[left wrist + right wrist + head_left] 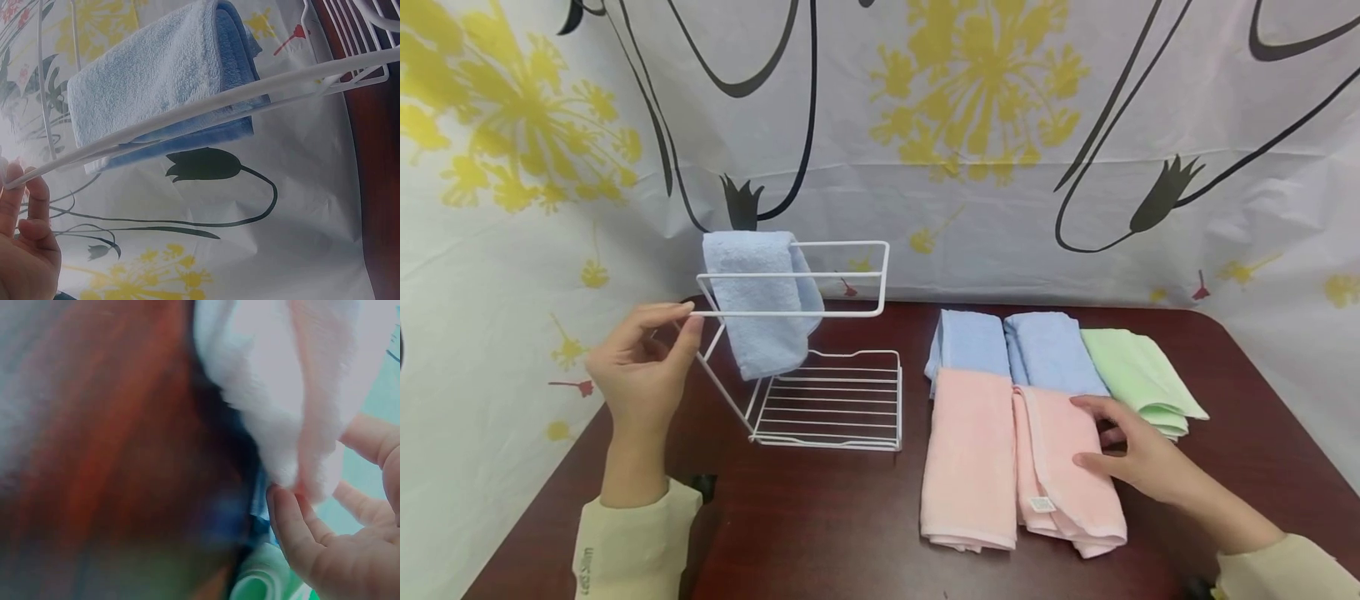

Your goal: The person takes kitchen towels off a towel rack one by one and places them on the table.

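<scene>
My left hand (643, 358) pinches the near left corner of a white wire rack (790, 314) between thumb and fingertips. In the left wrist view my left hand (28, 244) is at that same corner. A light blue towel (752, 292) hangs folded over the rack's upper bars. My right hand (1138, 450) reaches in from the right, with spread thumb and fingers touching the edge of a folded pink towel (1067, 467) that bears a small white label. Up close, the right hand's fingers (290, 522) lie along the pink towel's edge (312, 425).
Another folded pink towel (970, 458) lies to the left of the labelled one. Behind them are two folded blue towels (973, 342) and a green towel (1138, 371). The rack's slatted base (827, 400) stands on the dark red table (820, 508). A flower-printed sheet (880, 150) hangs behind.
</scene>
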Motion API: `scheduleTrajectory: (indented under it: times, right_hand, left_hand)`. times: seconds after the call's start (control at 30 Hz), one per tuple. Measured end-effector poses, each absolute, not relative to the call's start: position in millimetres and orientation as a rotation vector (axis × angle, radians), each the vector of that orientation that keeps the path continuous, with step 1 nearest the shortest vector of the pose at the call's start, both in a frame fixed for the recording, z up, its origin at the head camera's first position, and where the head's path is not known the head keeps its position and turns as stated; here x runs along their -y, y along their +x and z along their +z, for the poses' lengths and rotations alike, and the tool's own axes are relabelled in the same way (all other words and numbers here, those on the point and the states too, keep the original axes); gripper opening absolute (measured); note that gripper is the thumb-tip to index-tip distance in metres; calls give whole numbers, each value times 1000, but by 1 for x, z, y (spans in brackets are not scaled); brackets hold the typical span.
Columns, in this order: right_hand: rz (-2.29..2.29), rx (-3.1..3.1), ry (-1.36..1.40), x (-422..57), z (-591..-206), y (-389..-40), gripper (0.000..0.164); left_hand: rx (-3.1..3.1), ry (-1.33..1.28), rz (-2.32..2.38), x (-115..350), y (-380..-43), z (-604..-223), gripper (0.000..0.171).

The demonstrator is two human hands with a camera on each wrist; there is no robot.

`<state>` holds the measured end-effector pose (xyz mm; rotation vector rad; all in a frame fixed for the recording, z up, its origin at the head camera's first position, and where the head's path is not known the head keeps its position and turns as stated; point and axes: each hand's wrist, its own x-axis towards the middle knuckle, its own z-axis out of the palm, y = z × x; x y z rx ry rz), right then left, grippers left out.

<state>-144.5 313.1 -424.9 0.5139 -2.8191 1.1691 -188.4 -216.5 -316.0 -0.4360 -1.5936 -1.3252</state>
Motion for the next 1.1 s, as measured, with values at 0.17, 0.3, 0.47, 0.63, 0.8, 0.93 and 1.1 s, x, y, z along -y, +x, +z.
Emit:
scheduleTrajectory:
  times: [0.17,0.3,0.47,0.63,0.8,0.93,1.1]
  right_hand:
    - [1202,2853,503,-316,-411,-146,58]
    - [1143,2841,473,-316,-399,-148,54]
    - [1110,2843,408,-315,-386,-152,52]
    - [1075,2826,413,-310,-374,-156,49]
    - [1091,2788,455,-300,-363,-161,46]
    - [1116,2760,486,-289,-355,-168,45]
    - [1128,2745,503,-273,-344,-176,44]
  left_hand:
    - [1596,-431,-1320,215,-188,-315,14]
    - [1595,-428,-1321,215,-187,-315,14]
    - [1599,-425,-1315,215,-187,-315,14]
    - [1599,-425,-1313,215,-188,-315,14]
    - [1600,-420,-1303,216,-188,-316,14]
    - [1598,-417,-1301,216,-189,-316,14]
    - [1610,-422,-1295,216,-188,-316,15]
